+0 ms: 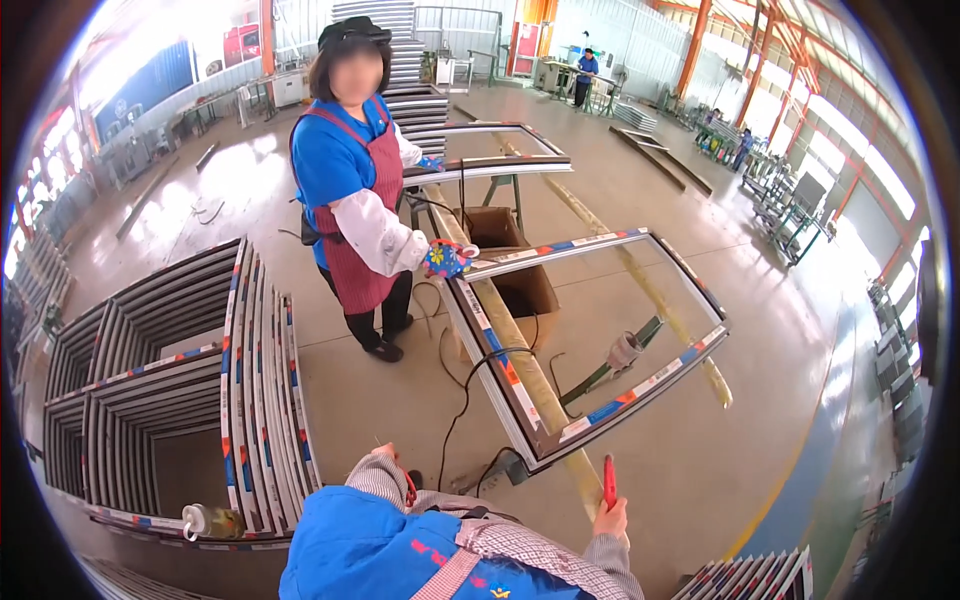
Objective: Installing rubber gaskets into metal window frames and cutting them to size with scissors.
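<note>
In front of me a dark rectangular window frame [520, 404] with strips of coloured film lies across two long padded rails. My right hand [612, 519], near the frame's closest corner, is closed around a slim red tool [610, 480] pointing upward; its exact kind is unclear. To the left, my left hand [385, 451] is raised by my sleeve, away from the frame. Its fingers are small and partly hidden, so what they hold cannot be made out. A co-worker's gloved hand [447, 259] rests at the frame's far left corner.
A co-worker in a red apron [362, 240] stands at the far left. Stacked frames [232, 390] rise on my left, with a bottle [212, 521] on them. A black cable [466, 390] loops over the frame. Cardboard boxes [540, 310] stand beneath; another frame [510, 163] lies beyond.
</note>
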Demonstrator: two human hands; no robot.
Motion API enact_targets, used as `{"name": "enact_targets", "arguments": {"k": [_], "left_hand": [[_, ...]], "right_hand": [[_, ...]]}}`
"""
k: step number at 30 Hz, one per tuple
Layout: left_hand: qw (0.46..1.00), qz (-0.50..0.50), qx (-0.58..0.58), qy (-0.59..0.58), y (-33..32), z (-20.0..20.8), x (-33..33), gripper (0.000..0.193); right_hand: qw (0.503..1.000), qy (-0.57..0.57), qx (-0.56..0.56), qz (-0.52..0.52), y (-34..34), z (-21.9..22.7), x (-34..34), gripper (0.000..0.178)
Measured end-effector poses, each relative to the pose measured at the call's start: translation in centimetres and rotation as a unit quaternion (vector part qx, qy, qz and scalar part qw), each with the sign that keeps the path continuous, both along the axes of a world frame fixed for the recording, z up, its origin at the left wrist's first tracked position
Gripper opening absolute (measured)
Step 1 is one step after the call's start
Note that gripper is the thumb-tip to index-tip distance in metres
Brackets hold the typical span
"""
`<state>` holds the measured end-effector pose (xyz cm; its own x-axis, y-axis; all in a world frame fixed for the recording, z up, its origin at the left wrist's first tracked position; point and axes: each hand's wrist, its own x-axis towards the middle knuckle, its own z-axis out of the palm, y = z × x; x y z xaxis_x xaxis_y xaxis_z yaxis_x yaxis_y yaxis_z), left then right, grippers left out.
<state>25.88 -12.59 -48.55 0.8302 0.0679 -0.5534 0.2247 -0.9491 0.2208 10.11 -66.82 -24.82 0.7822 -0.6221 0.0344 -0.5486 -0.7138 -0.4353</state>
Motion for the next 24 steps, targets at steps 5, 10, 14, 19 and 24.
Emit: {"name": "enact_targets", "arguments": {"k": [5,10,14,19,24], "left_hand": [[0.972,0.208,-0.113,-0.003,-3.5,5.6,0.2,0.020],[0.962,0.230,-0.143,0.024,-2.1,5.5,0.0,0.013],[0.996,0.083,-0.043,-0.009,-2.8,7.8,-0.1,0.013],[0.925,0.342,-0.167,-0.004,-1.0,6.4,0.5,0.017],[0.703,0.212,-0.622,-0.272,-5.2,3.7,-8.3,0.041]], "right_hand": [[1.000,-0.011,-0.027,-0.011,-0.8,0.0,-1.3,0.025],[1.000,-0.018,-0.004,-0.005,-0.4,0.2,-0.3,0.024],[1.000,-0.015,-0.013,-0.008,-0.3,0.4,0.1,0.025],[0.999,-0.029,-0.024,0.006,0.0,0.0,1.4,0.025],[0.998,0.014,0.051,-0.027,-0.1,3.1,-0.3,0.024]]}}
